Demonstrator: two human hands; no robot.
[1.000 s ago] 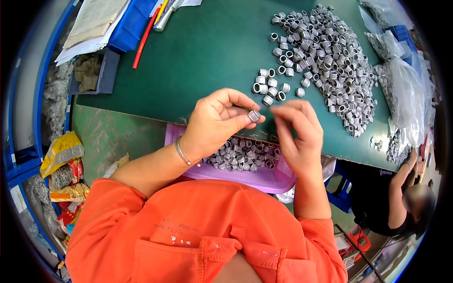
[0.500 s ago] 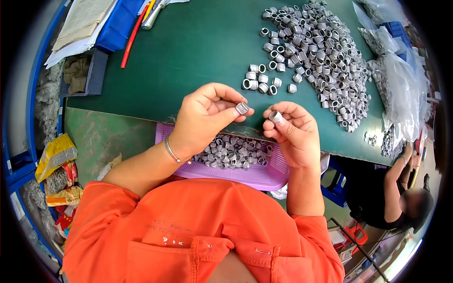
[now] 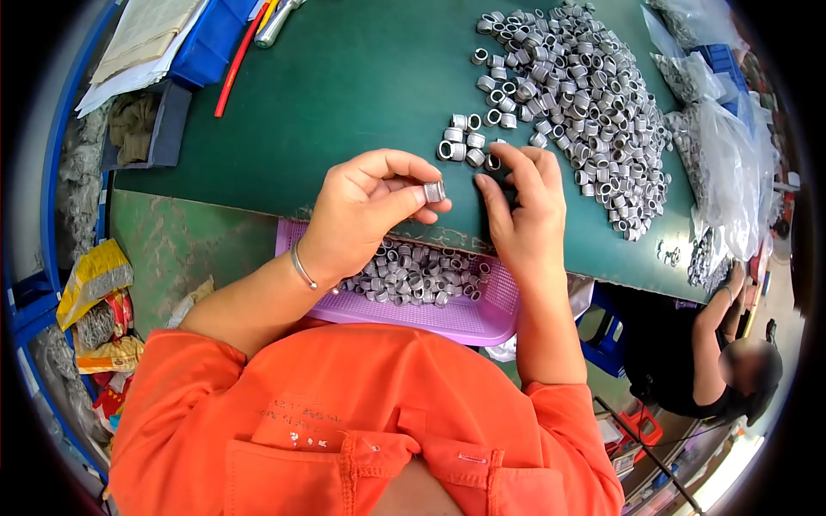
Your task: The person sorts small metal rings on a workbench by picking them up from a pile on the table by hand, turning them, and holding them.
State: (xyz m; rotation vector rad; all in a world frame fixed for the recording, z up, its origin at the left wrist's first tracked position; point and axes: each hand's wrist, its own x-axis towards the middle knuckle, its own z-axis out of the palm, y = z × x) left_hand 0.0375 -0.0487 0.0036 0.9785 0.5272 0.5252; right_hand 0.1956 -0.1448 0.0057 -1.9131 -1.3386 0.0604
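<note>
My left hand pinches a small grey metal ring with a ribbed outer wall between thumb and fingers, above the table's front edge. My right hand is over the green table, thumb and forefinger apart with no ring seen between them. Its forefinger tip is beside a loose ring, partly covered by the finger. Just left of that stands a small group of rings. Below my hands, a purple plastic basket holds many similar rings.
A large heap of rings covers the table's right part. Clear plastic bags lie beyond it. At the left are a blue bin, a red pencil and a grey box. Another person sits at the right.
My right hand has moved away from the left, out over the table, and its fingers have opened; the ring it held no longer shows. My left hand has turned its ring slightly.
</note>
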